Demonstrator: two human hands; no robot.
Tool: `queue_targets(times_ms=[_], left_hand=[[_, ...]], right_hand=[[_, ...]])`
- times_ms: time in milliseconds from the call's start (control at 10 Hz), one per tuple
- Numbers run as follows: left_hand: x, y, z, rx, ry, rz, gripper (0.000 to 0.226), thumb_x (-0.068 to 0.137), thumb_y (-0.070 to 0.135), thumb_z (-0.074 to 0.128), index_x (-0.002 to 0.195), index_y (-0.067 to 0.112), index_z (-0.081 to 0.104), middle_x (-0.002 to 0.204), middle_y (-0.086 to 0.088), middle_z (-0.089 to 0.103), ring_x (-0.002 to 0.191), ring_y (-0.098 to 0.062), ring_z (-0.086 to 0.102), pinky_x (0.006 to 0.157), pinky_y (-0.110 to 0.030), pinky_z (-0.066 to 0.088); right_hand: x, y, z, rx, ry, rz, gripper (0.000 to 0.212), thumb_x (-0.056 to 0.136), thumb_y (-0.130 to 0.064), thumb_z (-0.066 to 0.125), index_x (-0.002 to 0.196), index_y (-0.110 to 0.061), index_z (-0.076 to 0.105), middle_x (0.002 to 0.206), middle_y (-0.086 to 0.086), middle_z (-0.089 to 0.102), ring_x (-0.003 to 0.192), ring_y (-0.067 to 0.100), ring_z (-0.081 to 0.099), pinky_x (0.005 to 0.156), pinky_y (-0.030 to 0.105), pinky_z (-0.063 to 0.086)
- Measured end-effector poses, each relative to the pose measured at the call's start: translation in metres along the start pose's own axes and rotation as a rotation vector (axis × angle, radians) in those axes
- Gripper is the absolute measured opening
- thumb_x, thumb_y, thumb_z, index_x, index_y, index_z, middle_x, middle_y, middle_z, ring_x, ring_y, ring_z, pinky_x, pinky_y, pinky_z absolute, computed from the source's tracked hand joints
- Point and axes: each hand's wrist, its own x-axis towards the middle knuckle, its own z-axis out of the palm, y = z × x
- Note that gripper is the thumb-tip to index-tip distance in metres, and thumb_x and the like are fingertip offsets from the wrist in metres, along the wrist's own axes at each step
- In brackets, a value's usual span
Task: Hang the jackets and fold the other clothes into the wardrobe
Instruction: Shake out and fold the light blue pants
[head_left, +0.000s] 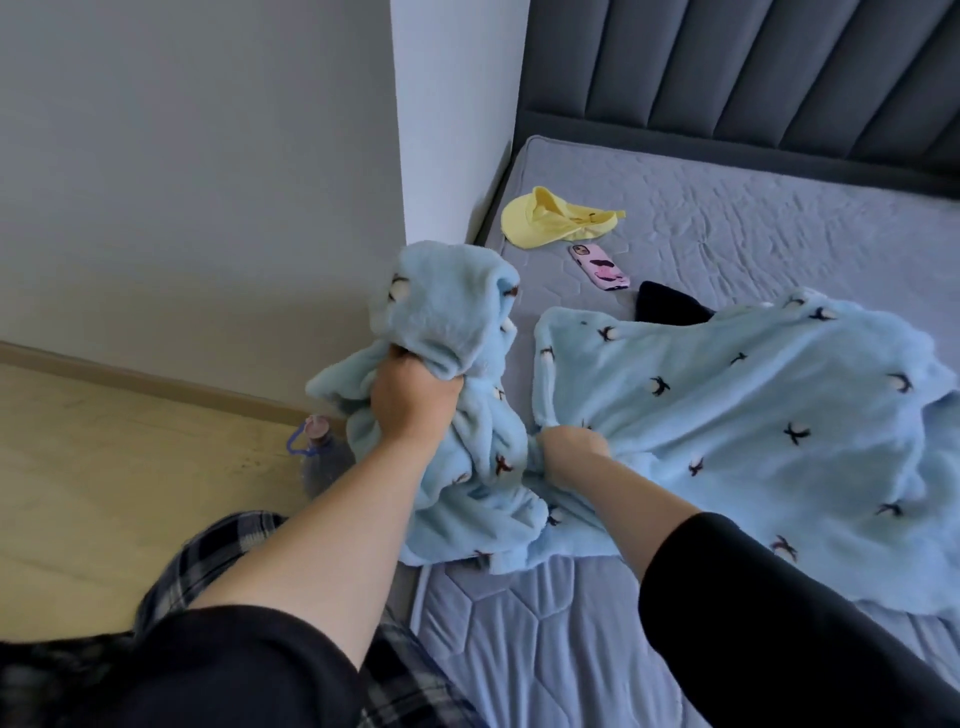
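A fluffy light-blue garment (727, 431) with small dark and white motifs lies spread over the grey mattress (519, 649). My left hand (415, 400) is shut on a bunched part of it, lifted above the bed's left edge. My right hand (571, 452) grips the same fabric lower down, where it meets the flat part on the bed. A dark garment (667, 309) peeks out from under the blue one's far edge. No wardrobe or hanger is in view.
A yellow cap (550, 218) and a pink phone (600, 267) lie on the mattress near the white wall corner (452, 130). The padded dark headboard (753, 78) runs along the back. A water bottle (324, 457) stands on the wooden floor beside the bed.
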Motion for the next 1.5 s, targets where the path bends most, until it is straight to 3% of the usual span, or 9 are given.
queue_targets(times_ms=[200,400,500,600,700,800,1000,1200,1500], left_hand=[[0.024,0.061,-0.006,0.110,-0.252,-0.073,0.037,0.083,0.037,0.061,0.109,0.012,0.057,0.103,-0.009,0.066,0.096,-0.032,0.062,0.075,-0.035,0.047],[0.046,0.132,-0.020,0.224,-0.409,0.024,0.021,0.079,0.033,0.062,0.087,0.014,0.061,0.085,-0.005,0.062,0.088,-0.028,0.063,0.069,-0.031,0.045],[0.054,0.157,-0.030,0.216,-0.478,0.024,0.023,0.078,0.036,0.064,0.079,0.015,0.054,0.070,0.001,0.051,0.078,-0.023,0.056,0.070,-0.033,0.045],[0.063,0.167,-0.037,0.138,-0.572,-0.027,0.021,0.083,0.038,0.060,0.089,0.019,0.054,0.092,0.002,0.058,0.097,-0.020,0.056,0.091,-0.031,0.044],[0.069,0.165,-0.046,0.045,-0.501,0.044,0.020,0.072,0.035,0.068,0.076,0.025,0.051,0.079,0.005,0.056,0.086,-0.021,0.060,0.076,-0.029,0.047],[0.066,0.156,-0.057,-0.074,-0.507,0.099,0.030,0.070,0.040,0.076,0.074,0.021,0.054,0.075,0.009,0.057,0.081,-0.015,0.061,0.065,-0.023,0.042],[0.070,0.094,-0.078,-0.565,-0.481,-0.106,0.021,0.069,0.022,0.085,0.078,0.009,0.072,0.081,-0.003,0.068,0.075,-0.013,0.059,0.069,-0.022,0.043],[0.057,0.045,-0.058,-0.561,-0.525,-0.276,0.050,0.082,0.000,0.067,0.129,0.014,0.058,0.134,-0.013,0.053,0.114,-0.020,0.053,0.087,-0.024,0.041],[-0.019,0.009,-0.013,0.467,-0.916,0.245,0.064,0.076,0.053,0.055,0.136,0.037,0.038,0.141,0.001,0.032,0.143,-0.035,0.005,0.109,-0.060,0.016]], right_hand=[[-0.030,0.113,-0.093,0.208,0.534,0.399,0.043,0.088,-0.013,0.059,0.130,-0.010,0.048,0.124,0.014,0.054,0.109,0.035,0.058,0.083,0.038,0.046],[-0.065,0.221,-0.189,0.878,0.791,0.738,0.092,0.089,-0.024,0.058,0.152,-0.015,-0.007,0.158,0.015,0.001,0.136,0.040,0.032,0.108,0.046,0.031],[-0.066,0.208,-0.200,0.722,0.721,0.586,0.085,0.092,-0.028,0.051,0.153,-0.016,-0.006,0.160,0.010,-0.002,0.146,0.029,0.009,0.116,0.045,0.013],[-0.073,0.171,-0.209,1.124,0.401,0.131,0.067,0.094,-0.041,0.054,0.149,-0.019,0.023,0.149,0.000,0.030,0.135,0.026,0.032,0.107,0.044,0.027],[-0.079,0.129,-0.204,1.508,0.107,-0.161,0.061,0.087,-0.055,0.058,0.138,-0.029,0.036,0.125,-0.008,0.049,0.111,0.018,0.053,0.093,0.046,0.043],[-0.073,0.096,-0.207,1.588,0.212,-0.165,0.050,0.082,-0.029,0.074,0.123,-0.011,0.051,0.110,0.007,0.066,0.095,0.020,0.066,0.080,0.041,0.057],[-0.066,0.097,-0.217,1.369,0.947,0.169,0.018,0.084,-0.006,0.048,0.102,-0.011,0.047,0.095,0.005,0.055,0.087,0.024,0.055,0.064,0.029,0.040],[-0.045,0.101,-0.183,0.880,0.615,0.487,0.067,0.088,-0.014,0.054,0.145,-0.009,0.020,0.146,0.018,0.026,0.134,0.036,0.029,0.107,0.044,0.029],[-0.034,0.029,-0.071,0.338,-0.071,-0.132,0.090,0.080,-0.029,0.073,0.152,-0.022,0.018,0.155,0.008,0.023,0.139,0.030,0.028,0.111,0.042,0.029]])
